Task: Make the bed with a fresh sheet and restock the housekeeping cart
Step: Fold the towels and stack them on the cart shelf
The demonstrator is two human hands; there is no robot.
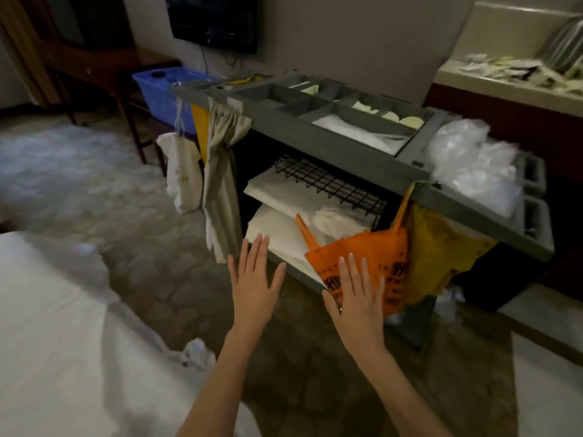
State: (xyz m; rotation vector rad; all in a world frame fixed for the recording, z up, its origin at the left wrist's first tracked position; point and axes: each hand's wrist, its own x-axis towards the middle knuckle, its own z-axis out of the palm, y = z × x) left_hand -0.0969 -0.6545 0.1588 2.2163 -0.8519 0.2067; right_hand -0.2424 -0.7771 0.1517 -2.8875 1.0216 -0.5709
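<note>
A grey housekeeping cart [356, 160] stands ahead, its top tray split into compartments. On its open shelves lie folded white sheets [277, 230], under a black wire rack [331, 181]. My left hand [256, 282] is stretched out flat, fingers spread, just in front of the lower sheets and holding nothing. My right hand [358, 298] is also flat and empty, fingers apart, in front of an orange bag [375, 257] that hangs from the cart. The bed [53, 335] with white bedding fills the lower left.
A yellow bag [438, 250] hangs at the cart's right end, clear plastic bags [473, 159] piled above it. A beige curtain [220, 184] and white cloth bag [183, 175] hang at the left end. A blue basket [164, 93], dark desk and wall TV stand behind. Patterned carpet lies between bed and cart.
</note>
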